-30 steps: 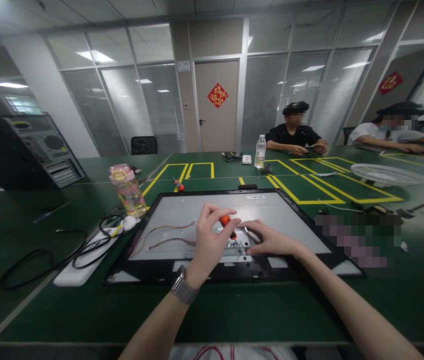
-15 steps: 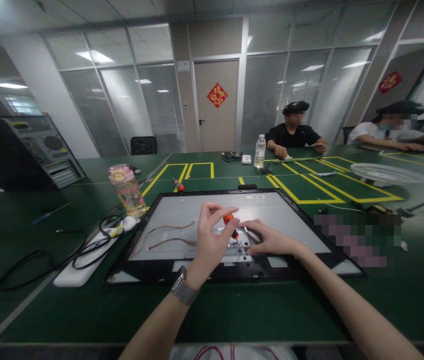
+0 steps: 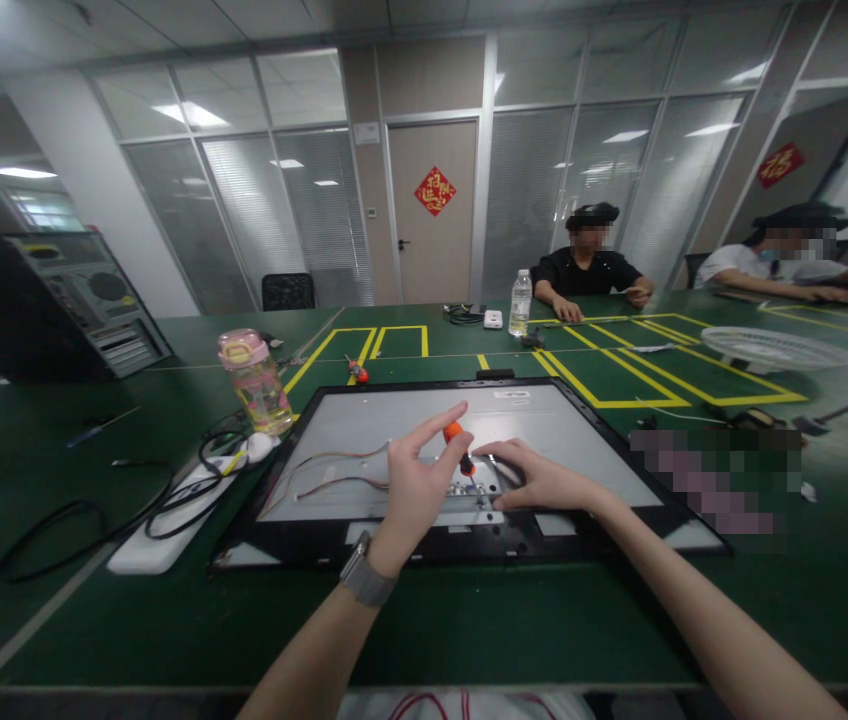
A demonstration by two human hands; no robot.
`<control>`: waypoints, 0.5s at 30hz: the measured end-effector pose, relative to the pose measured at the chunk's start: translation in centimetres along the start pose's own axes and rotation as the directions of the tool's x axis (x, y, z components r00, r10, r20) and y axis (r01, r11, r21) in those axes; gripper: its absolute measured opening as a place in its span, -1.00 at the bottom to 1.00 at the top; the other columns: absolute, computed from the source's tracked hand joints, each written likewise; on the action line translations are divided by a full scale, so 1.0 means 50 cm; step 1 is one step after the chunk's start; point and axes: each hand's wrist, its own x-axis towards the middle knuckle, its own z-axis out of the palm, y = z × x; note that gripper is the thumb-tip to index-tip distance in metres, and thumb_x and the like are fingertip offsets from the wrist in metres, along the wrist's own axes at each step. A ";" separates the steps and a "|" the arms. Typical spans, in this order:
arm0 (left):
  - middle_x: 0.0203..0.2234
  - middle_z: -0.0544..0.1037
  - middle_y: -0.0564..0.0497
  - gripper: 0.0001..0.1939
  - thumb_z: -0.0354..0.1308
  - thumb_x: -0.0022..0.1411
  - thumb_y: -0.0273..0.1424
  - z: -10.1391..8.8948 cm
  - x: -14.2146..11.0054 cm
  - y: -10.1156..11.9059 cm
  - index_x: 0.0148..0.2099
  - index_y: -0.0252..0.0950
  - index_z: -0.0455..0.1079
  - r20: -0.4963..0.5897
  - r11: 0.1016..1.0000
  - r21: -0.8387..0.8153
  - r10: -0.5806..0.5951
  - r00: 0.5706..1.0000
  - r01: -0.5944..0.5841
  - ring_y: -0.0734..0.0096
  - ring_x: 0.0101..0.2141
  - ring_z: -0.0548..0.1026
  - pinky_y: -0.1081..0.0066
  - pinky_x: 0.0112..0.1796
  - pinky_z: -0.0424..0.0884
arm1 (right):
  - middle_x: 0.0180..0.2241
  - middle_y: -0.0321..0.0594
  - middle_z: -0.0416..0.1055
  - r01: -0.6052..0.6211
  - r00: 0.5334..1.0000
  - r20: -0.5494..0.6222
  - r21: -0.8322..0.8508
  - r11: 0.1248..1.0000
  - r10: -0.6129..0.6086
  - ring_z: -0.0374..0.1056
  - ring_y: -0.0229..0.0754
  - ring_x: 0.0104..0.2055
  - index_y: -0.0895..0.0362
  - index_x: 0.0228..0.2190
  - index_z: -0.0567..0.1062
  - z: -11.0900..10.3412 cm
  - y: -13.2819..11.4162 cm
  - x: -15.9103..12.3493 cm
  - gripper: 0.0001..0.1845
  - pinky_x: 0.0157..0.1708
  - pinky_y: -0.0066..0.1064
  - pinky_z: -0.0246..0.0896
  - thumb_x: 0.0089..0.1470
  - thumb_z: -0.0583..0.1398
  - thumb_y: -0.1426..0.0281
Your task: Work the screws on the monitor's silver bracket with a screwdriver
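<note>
An orange-and-black screwdriver (image 3: 464, 462) is held between the thumb and fingers of my left hand (image 3: 424, 465), its index finger raised near the handle's top. Its shaft points down at a small metal bracket (image 3: 490, 517) near the front of the opened display panel (image 3: 544, 420). My right hand (image 3: 544, 478) curls its thumb and fingers at the right side of that spot; what it grips there is mostly hidden. Thin wires (image 3: 341, 484) run leftward across the panel, partly behind my left hand.
Left of the panel stand a drink bottle (image 3: 257, 375) and a white power strip (image 3: 161, 530) with black cables. A computer case (image 3: 56, 305) is farther left. Beyond the panel are a red screwdriver (image 3: 357, 371) and a water bottle (image 3: 520, 302). Two co-workers sit at the far right.
My left hand has shifted slightly left, and its index finger has straightened upward. The screwdriver leans a bit more left at its handle. My right hand stays in place.
</note>
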 end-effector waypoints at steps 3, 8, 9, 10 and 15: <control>-0.14 0.61 -0.08 -0.85 0.18 0.25 -0.38 0.005 0.001 0.000 -0.14 -0.24 0.50 0.018 0.996 -0.078 -0.031 0.999 0.033 0.25 -0.15 0.59 0.25 -0.09 0.47 | 0.05 -0.13 0.23 -0.001 1.000 0.002 0.001 1.000 0.001 0.14 0.04 0.12 0.00 0.15 0.26 -0.001 -0.001 -0.001 -0.21 0.19 -0.09 0.02 -0.11 0.36 0.23; -0.06 0.54 -0.10 -0.74 -0.15 0.41 -0.41 0.009 -0.003 -0.011 -0.11 -0.25 0.39 0.104 0.981 -0.190 -0.012 0.995 0.031 0.28 -0.09 0.54 0.24 -0.06 0.41 | 0.03 -0.12 0.24 -0.014 1.000 0.004 -0.003 1.000 0.014 0.15 0.06 0.11 0.02 0.16 0.26 -0.002 -0.004 -0.001 -0.21 0.18 -0.09 0.03 -0.10 0.35 0.22; -0.08 0.53 -0.09 -0.73 -0.15 0.41 -0.42 0.008 -0.004 -0.013 -0.11 -0.24 0.39 0.103 0.988 -0.155 0.013 0.995 0.003 0.28 -0.08 0.52 0.24 -0.04 0.38 | 0.04 -0.13 0.24 -0.014 1.000 0.003 -0.006 1.000 0.014 0.15 0.06 0.12 0.01 0.15 0.26 -0.002 -0.004 0.000 -0.22 0.18 -0.08 0.03 -0.10 0.35 0.22; -0.11 0.52 -0.08 -0.75 -0.11 0.40 -0.41 0.008 -0.004 -0.014 -0.12 -0.23 0.41 0.092 0.994 -0.099 0.044 0.995 -0.035 0.28 -0.07 0.49 0.25 -0.03 0.36 | 0.04 -0.13 0.23 -0.012 1.000 0.001 -0.006 1.000 0.012 0.14 0.06 0.12 0.01 0.15 0.27 -0.001 -0.004 0.000 -0.22 0.19 -0.08 0.03 -0.10 0.35 0.21; -0.33 0.31 0.05 -0.88 0.20 0.24 -0.39 0.006 -0.003 -0.016 -0.16 -0.17 0.52 -0.009 0.973 0.171 0.159 0.987 -0.155 0.39 -0.28 0.39 0.36 -0.18 0.35 | 0.06 -0.13 0.22 -0.012 1.000 -0.002 0.007 1.000 0.012 0.14 0.06 0.13 0.01 0.15 0.26 0.001 0.000 0.001 -0.20 0.21 -0.07 0.00 -0.12 0.35 0.20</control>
